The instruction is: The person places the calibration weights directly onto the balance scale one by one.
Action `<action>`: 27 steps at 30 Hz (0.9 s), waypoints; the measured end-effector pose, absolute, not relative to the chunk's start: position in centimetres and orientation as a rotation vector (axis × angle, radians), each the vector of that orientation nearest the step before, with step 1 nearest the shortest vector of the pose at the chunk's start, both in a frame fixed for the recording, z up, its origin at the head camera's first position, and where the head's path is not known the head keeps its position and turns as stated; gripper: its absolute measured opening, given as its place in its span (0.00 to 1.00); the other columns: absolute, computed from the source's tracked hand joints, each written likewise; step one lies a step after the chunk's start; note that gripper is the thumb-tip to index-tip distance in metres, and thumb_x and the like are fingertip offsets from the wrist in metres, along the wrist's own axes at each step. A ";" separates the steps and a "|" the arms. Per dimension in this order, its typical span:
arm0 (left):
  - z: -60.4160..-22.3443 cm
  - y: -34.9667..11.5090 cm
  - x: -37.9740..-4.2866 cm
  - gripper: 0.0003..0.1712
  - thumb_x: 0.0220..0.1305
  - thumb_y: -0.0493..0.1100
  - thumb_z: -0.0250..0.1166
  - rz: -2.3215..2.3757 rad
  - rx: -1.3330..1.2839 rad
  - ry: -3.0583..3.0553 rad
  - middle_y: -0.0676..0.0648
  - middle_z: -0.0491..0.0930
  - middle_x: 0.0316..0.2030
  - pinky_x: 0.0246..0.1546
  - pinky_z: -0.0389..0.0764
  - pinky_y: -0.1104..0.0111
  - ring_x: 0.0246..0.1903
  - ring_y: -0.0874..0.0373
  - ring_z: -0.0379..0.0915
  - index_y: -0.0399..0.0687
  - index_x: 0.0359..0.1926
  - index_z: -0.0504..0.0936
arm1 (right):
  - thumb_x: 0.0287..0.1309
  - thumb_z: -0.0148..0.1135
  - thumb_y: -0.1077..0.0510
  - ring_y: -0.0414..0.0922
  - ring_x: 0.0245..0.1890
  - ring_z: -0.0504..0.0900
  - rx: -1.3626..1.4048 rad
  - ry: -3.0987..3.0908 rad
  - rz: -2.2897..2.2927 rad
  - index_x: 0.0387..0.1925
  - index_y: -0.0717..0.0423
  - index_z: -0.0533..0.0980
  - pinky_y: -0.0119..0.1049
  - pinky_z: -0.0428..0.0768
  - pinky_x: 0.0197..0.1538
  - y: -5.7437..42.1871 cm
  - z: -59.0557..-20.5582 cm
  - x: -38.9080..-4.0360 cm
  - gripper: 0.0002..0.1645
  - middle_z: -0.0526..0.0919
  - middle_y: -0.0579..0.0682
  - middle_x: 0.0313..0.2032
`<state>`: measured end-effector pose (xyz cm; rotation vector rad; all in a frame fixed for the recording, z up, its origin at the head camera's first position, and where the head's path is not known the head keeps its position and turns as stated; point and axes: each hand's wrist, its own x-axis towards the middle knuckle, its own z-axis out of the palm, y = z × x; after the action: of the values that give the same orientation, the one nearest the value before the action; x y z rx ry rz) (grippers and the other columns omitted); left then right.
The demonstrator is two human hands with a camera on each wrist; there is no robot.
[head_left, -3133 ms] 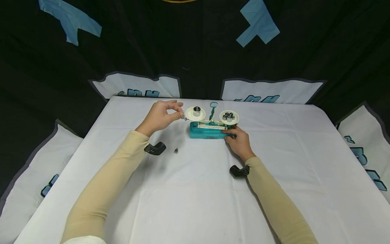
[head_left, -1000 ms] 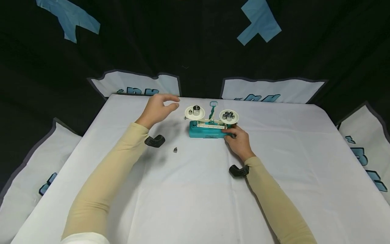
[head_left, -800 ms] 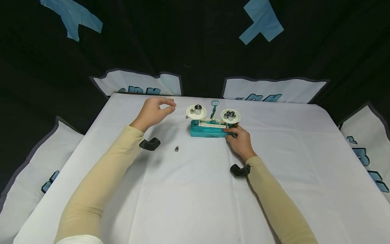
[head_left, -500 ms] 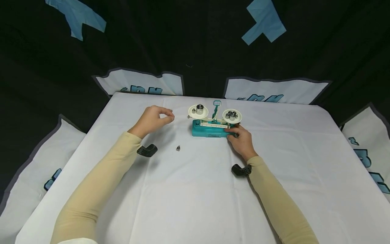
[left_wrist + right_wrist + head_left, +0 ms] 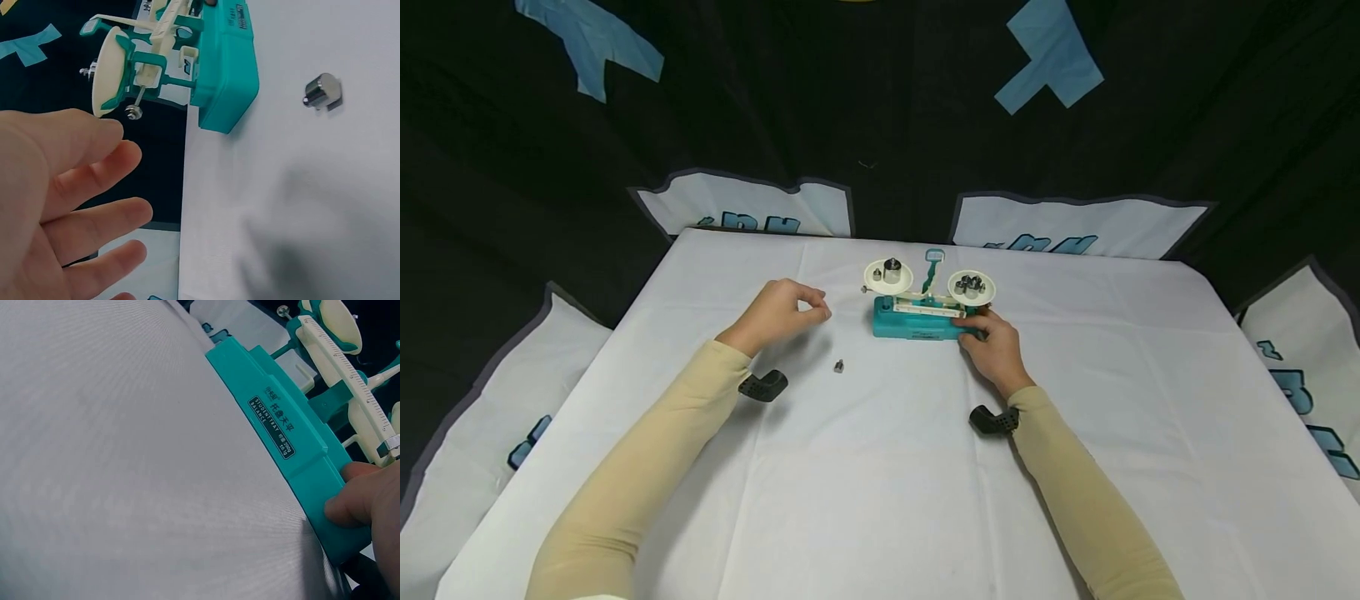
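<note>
A teal tray balance [image 5: 913,325] stands near the table's far edge. My right hand [image 5: 996,354] grips the right end of its base, thumb [image 5: 350,509] on the front face. The cream left pan [image 5: 874,284] bears a large metal weight [image 5: 892,271] and a small one [image 5: 877,274]. On the right pan [image 5: 988,293] are several metal weights [image 5: 972,285]. My left hand [image 5: 778,315] hovers left of the balance with nothing in it, fingers loosely bent. One small metal weight [image 5: 322,91] lies on the tablecloth, nearer to me than the left hand's fingertips.
White cloth covers the table [image 5: 880,500]. A dark curtain [image 5: 895,125] with blue tape pieces hangs beyond the far edge. Black wrist cameras [image 5: 763,386] sit on both forearms.
About three seconds ago my left hand pinched a small weight beside the left pan; that weight now stands on the pan. The emptied hand has drawn back left and lower. The right hand stays put.
</note>
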<state>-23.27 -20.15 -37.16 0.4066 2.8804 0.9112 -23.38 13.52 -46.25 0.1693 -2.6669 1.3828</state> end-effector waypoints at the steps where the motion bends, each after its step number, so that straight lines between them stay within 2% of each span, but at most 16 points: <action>1: -37.3 -20.1 -23.2 0.13 0.67 0.44 0.65 0.900 0.409 2.883 0.36 0.82 0.60 0.43 0.76 0.61 0.38 0.50 0.78 0.40 0.40 0.90 | 0.62 0.62 0.67 0.63 0.76 0.63 0.165 -2.668 1.384 0.51 0.63 0.85 0.54 0.67 0.77 13.5 -46.2 -23.4 0.16 0.70 0.66 0.71; 3: -37.6 -20.1 -23.0 0.12 0.66 0.44 0.65 0.884 0.413 2.884 0.35 0.82 0.60 0.35 0.73 0.65 0.25 0.56 0.68 0.40 0.38 0.90 | 0.62 0.61 0.67 0.63 0.76 0.63 0.159 -2.670 1.386 0.51 0.63 0.85 0.54 0.67 0.76 13.5 -46.2 -23.3 0.16 0.69 0.66 0.72; 5: -37.8 -20.0 -22.8 0.12 0.66 0.45 0.65 0.867 0.412 2.881 0.35 0.82 0.60 0.30 0.69 0.68 0.19 0.60 0.57 0.41 0.37 0.90 | 0.62 0.62 0.67 0.63 0.76 0.63 0.155 -2.669 1.388 0.51 0.63 0.85 0.54 0.66 0.77 13.5 -46.2 -23.2 0.16 0.69 0.66 0.72; 7: -38.1 -19.9 -22.6 0.12 0.66 0.45 0.66 0.853 0.416 2.875 0.35 0.81 0.60 0.26 0.67 0.69 0.16 0.62 0.54 0.40 0.37 0.90 | 0.62 0.62 0.68 0.62 0.76 0.63 0.149 -2.669 1.390 0.51 0.63 0.85 0.54 0.66 0.77 13.5 -46.1 -23.2 0.16 0.69 0.66 0.72; 12: -39.0 -19.2 -22.1 0.12 0.65 0.45 0.67 0.754 0.461 2.902 0.35 0.85 0.56 0.25 0.66 0.70 0.18 0.61 0.61 0.41 0.34 0.90 | 0.62 0.61 0.67 0.62 0.77 0.62 0.143 -2.683 1.390 0.51 0.63 0.85 0.53 0.65 0.77 13.5 -46.1 -23.1 0.17 0.69 0.65 0.72; 16: -39.8 -18.4 -21.6 0.11 0.63 0.46 0.69 0.609 0.501 2.953 0.42 0.90 0.38 0.30 0.71 0.68 0.25 0.58 0.71 0.43 0.31 0.91 | 0.62 0.61 0.67 0.62 0.77 0.62 0.149 -2.679 1.399 0.51 0.63 0.85 0.53 0.65 0.77 13.5 -46.2 -23.1 0.17 0.68 0.65 0.72; 18: -40.1 -18.0 -21.4 0.12 0.62 0.47 0.70 0.526 0.498 2.967 0.48 0.89 0.28 0.33 0.74 0.64 0.27 0.57 0.74 0.45 0.28 0.90 | 0.62 0.62 0.67 0.61 0.77 0.62 0.152 -2.676 1.407 0.51 0.63 0.85 0.52 0.65 0.78 13.5 -46.2 -23.1 0.17 0.68 0.65 0.72; 21: -40.6 -17.2 -21.1 0.14 0.62 0.50 0.70 0.395 0.481 2.981 0.52 0.83 0.19 0.40 0.78 0.58 0.26 0.56 0.74 0.47 0.23 0.88 | 0.62 0.61 0.68 0.61 0.77 0.62 0.156 -2.673 1.412 0.51 0.64 0.84 0.52 0.65 0.77 13.5 -46.2 -23.1 0.17 0.69 0.65 0.72; 24: -40.7 -16.5 -20.8 0.16 0.60 0.51 0.71 0.275 0.474 3.000 0.52 0.81 0.17 0.46 0.79 0.52 0.27 0.54 0.75 0.49 0.20 0.86 | 0.61 0.61 0.68 0.61 0.77 0.62 0.158 -2.673 1.407 0.51 0.64 0.85 0.52 0.66 0.77 13.5 -46.2 -23.2 0.17 0.69 0.65 0.72; 27: -40.7 -16.0 -20.5 0.13 0.58 0.49 0.71 0.186 0.478 3.021 0.51 0.83 0.19 0.50 0.78 0.48 0.30 0.51 0.77 0.49 0.20 0.86 | 0.61 0.62 0.68 0.61 0.77 0.63 0.159 -2.677 1.400 0.51 0.64 0.85 0.52 0.66 0.77 13.5 -46.2 -23.2 0.16 0.70 0.64 0.72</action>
<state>-20.47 -16.01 -40.73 0.4777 3.0211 0.1861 -23.23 13.46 -46.16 0.1589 -2.6773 1.4003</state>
